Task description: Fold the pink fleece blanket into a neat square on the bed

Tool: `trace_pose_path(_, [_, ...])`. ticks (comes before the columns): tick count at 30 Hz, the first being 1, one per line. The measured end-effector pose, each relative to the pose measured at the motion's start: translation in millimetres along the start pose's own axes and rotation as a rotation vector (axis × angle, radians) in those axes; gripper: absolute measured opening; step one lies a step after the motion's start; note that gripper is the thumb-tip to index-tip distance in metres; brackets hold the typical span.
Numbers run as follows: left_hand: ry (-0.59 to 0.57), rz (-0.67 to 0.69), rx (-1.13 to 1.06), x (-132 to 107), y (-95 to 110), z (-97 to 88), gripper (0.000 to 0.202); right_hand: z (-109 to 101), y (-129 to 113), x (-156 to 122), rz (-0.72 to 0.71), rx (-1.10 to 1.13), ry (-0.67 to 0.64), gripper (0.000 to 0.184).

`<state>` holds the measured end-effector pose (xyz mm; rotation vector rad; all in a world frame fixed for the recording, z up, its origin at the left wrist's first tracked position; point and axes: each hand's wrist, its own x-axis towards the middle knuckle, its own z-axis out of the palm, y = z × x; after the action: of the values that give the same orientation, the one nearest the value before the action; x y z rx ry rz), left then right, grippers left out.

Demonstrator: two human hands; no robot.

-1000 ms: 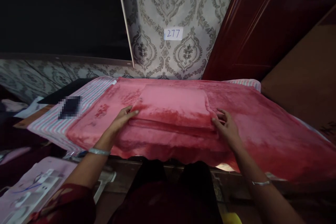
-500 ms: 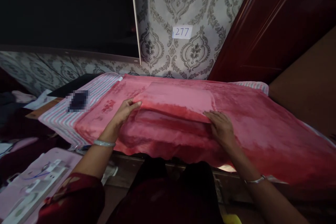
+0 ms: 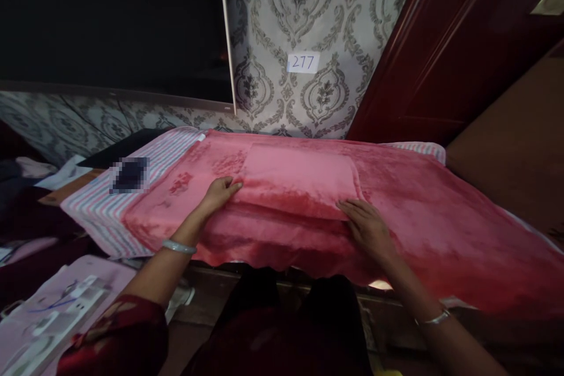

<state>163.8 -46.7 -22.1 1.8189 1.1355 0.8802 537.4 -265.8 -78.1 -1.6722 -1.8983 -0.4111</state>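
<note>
A folded pink fleece cloth (image 3: 299,173) lies on a wide pink plush blanket (image 3: 440,217), its near edge facing me. At its near left corner, my left hand (image 3: 220,194) is closed, thumb and fingers on the cloth. My right hand (image 3: 368,226) holds the near right corner, with fingers over the top and thumb lower down. Between the hands the near edge forms a soft, rounded roll. Below it, the blanket bunches into folds towards its front edge. The undersides of both hands are hidden.
Under the blanket shows a striped cloth (image 3: 99,208), with a blurred dark patch (image 3: 130,175) on it. A power strip (image 3: 70,317) rests on a pink surface at lower left. Behind are a large dark screen (image 3: 110,17), a patterned wall with a "277" label (image 3: 303,62), and a dark red door (image 3: 423,59).
The cloth's near edge, raised a little before, now sits lower and flatter. Both hands have come down with it, still at the corners. The view has tilted slightly upward.
</note>
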Motion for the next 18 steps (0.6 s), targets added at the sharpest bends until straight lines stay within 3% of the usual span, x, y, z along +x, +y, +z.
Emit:
trace_pose_path(2, [0.006,-0.007,-0.007,1.2,-7.8,2.9,0.047,-0.5,-0.9,-3.7,-0.002,0.003,-0.011,0.041])
trace_pose_path(5, [-0.072,-0.059,-0.056,3.0,-17.8,-1.5,0.045,-1.4,-1.0,-4.7,0.01,0.034,-0.039,0.039])
trace_pose_path(8, [-0.095,-0.105,-0.077,15.4,-17.2,-8.1,0.047,-2.1,1.0,7.6,0.072,0.084,0.007,0.039])
trace_pose_path(13, [-0.034,-0.137,-0.008,64.0,2.6,1.0,0.041,7.9,5.0,53.5,0.097,0.047,0.028,0.048])
trace_pose_path(18, [0.037,-0.108,0.084,112.3,14.6,24.2,0.028,28.0,1.4,83.5,0.188,-0.141,-0.188,0.059])
